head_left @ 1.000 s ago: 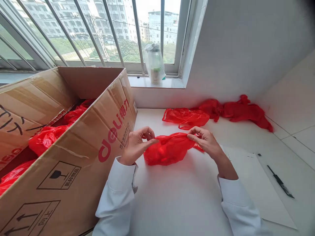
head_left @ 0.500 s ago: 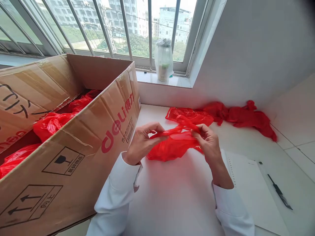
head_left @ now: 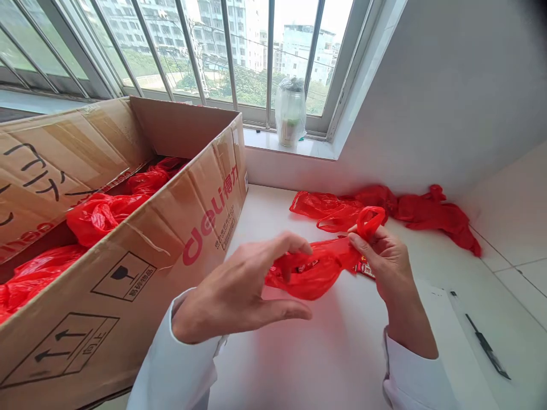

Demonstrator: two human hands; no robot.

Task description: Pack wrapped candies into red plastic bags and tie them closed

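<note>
Left: cardboard carton (head_left: 171,250), plastic bags (head_left: 96,219) inside | centre: carrier bag (head_left: 316,279) on table (head_left: 299,353), left hand (head_left: 243,285) at its left, right hand (head_left: 388,259) at its right end | behind it: other bags (head_left: 427,210) along wall (head_left: 427,114) | right: paper (head_left: 453,336), then pen (head_left: 487,347) | far back: jar (head_left: 290,119) on windowsill (head_left: 316,149)

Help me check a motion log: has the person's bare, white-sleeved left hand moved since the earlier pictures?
Yes: the left hand now sits lower in the view, judged against the large red lettering on the brown cardboard box.
</note>
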